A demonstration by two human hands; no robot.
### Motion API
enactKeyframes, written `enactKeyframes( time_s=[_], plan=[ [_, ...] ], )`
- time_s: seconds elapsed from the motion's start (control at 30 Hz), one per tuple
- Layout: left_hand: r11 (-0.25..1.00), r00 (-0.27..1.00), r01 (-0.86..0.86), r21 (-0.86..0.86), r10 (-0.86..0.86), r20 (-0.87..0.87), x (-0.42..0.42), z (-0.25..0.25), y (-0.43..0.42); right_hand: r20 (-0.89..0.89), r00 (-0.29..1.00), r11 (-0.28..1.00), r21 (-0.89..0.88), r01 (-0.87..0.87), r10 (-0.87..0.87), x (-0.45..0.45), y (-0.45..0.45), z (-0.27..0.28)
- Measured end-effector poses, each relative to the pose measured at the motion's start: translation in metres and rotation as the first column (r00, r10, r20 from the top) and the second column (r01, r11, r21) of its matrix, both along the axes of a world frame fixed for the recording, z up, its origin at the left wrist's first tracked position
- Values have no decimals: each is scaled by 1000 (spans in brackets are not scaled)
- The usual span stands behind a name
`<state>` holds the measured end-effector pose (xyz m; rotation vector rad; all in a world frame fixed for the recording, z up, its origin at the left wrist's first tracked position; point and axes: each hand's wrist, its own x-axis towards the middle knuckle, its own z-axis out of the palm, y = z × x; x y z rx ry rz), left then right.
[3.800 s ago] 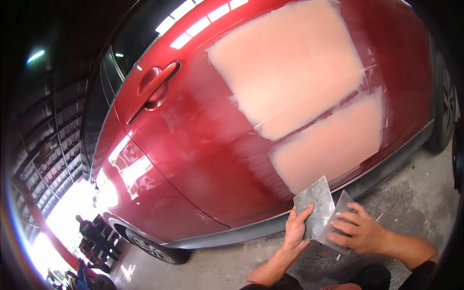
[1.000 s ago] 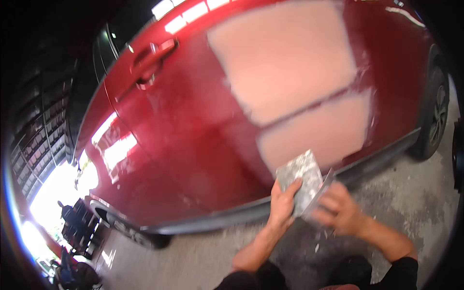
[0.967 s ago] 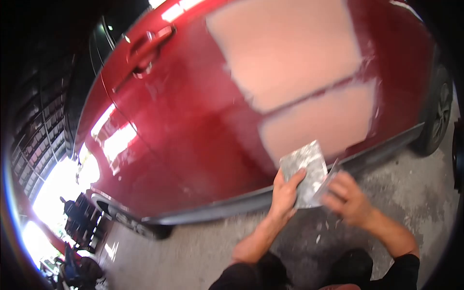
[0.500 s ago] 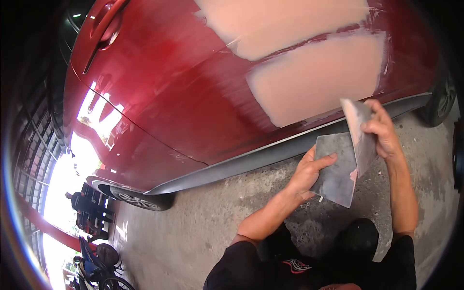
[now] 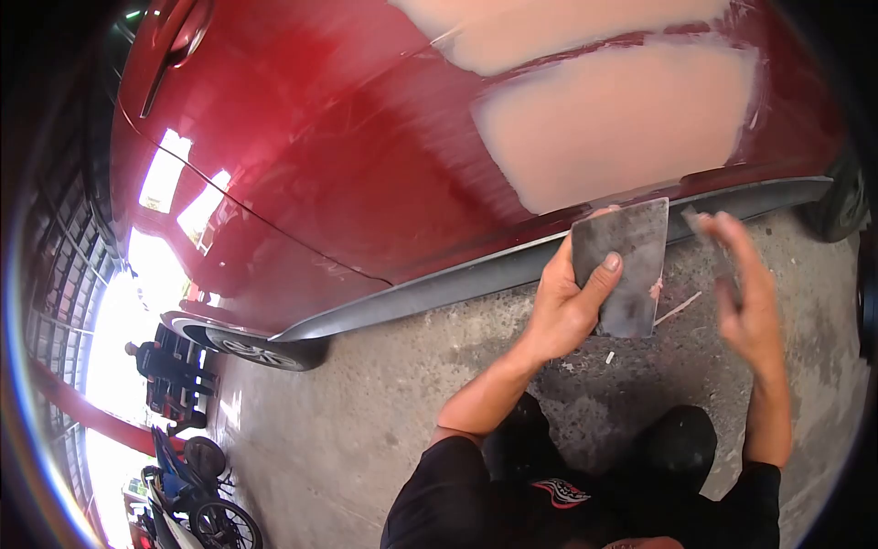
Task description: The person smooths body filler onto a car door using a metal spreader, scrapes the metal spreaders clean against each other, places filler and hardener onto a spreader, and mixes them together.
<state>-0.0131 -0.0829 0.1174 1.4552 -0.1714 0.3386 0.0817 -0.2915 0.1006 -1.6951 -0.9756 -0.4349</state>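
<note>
My left hand (image 5: 569, 306) grips a grey flat plate (image 5: 631, 261), its thumb lying across the face. A small dab of pink putty (image 5: 656, 289) sticks near the plate's right edge. To the right, my right hand (image 5: 752, 297), blurred by motion, is closed on a thin flat putty spreader (image 5: 722, 261), seen nearly edge-on and apart from the plate. Beyond both hands stands a red car door panel (image 5: 366, 165). Two broad patches of pinkish-beige filler cover part of it, the lower patch (image 5: 622, 128) nearest my hands.
A dark sill (image 5: 439, 282) runs along the car's lower edge above the concrete floor (image 5: 366, 430). A thin stick (image 5: 679, 308) and a small white bit (image 5: 610, 358) lie on the floor. At left are a motorcycle (image 5: 197, 494) and another person (image 5: 169, 363) in dark clothes.
The spreader has come away from the plate and moved right, turning nearly edge-on. My left hand has raised the plate slightly and turned it more upright. The view has shifted a little.
</note>
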Motion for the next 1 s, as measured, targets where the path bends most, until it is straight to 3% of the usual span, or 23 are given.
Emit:
enactKeyframes(
  time_s=[0.03, 0.1, 0.17, 0.2, 0.23, 0.33, 0.37, 0.43, 0.47, 0.5, 0.57, 0.6, 0.63, 0.67, 0.73, 0.77, 0.83, 0.9, 0.97, 1.0],
  plan=[
    [997, 999, -43, 72, 42, 14, -2, 0, -4, 299, 954, 982, -179, 68, -12, -5, 5, 0],
    [985, 994, -103, 140, 105, -8, -7, 0, -8, 320, 946, 978, -208, 28, 41, -11, 14, -7],
    [860, 948, -315, 402, 304, 91, -7, -1, -8, 322, 936, 964, -259, -59, 143, -14, 20, -16],
    [817, 917, -398, 416, 363, 165, -8, -6, -10, 312, 934, 958, -272, -88, 175, -16, 19, -24],
    [874, 910, -401, 273, 346, 228, -3, -17, -8, 301, 934, 954, -279, -107, 192, -15, 19, -37],
    [876, 854, -482, 20, 465, 235, 4, -26, -3, 164, 930, 897, -362, -252, 328, -13, 16, -56],
    [852, 848, -444, -278, 500, 176, 4, -25, -2, 177, 935, 907, -351, -231, 306, -12, 17, -68],
    [815, 692, -537, -218, 573, 439, 0, -12, -9, -114, 893, 786, -434, -439, 436, -14, 16, -89],
    [816, 694, -536, -216, 571, 439, -1, -9, -9, -203, 896, 838, -320, -442, 395, -15, 12, -93],
    [816, 693, -561, -140, 556, 460, -1, -6, -8, -201, 896, 836, -325, -442, 395, -16, 9, -87],
    [802, 696, -594, -56, 548, 464, -1, -15, -4, -208, 977, 998, -16, -55, 51, -26, 7, -77],
    [875, 858, -472, -105, 484, 174, 3, -30, 3, -167, 986, 995, 93, 22, -6, -28, 9, -76],
    [911, 931, -362, -200, 343, -122, 4, -40, 3, -182, 983, 996, 85, 14, 2, -32, 8, -70],
    [905, 925, -375, -202, 352, -140, 5, -49, -3, 42, 994, 995, 14, -99, 98, -38, 7, -62],
    [875, 912, -324, -360, 187, -365, 8, -58, -13, 406, 860, 951, -162, -264, 308, -44, 13, -58],
    [868, 903, -339, -364, 192, -384, 9, -60, -11, 388, 864, 947, -167, -276, 320, -41, 14, -64],
    [886, 938, -202, -419, 51, -344, 7, -64, -7, 475, 854, 957, -280, -79, 210, -33, 10, -86],
    [883, 914, -241, -402, 68, -400, 1, -59, -2, 391, 903, 948, -316, -47, 175, -21, 4, -100],
    [858, 911, -253, -447, 57, -408, -2, -60, 5, 360, 921, 816, -571, 93, 147, -13, -5, -100],
    [859, 926, -263, -440, 97, -363, -5, -53, 7, 324, 933, 820, -569, 59, 157, -10, -5, -103]
  ],
)
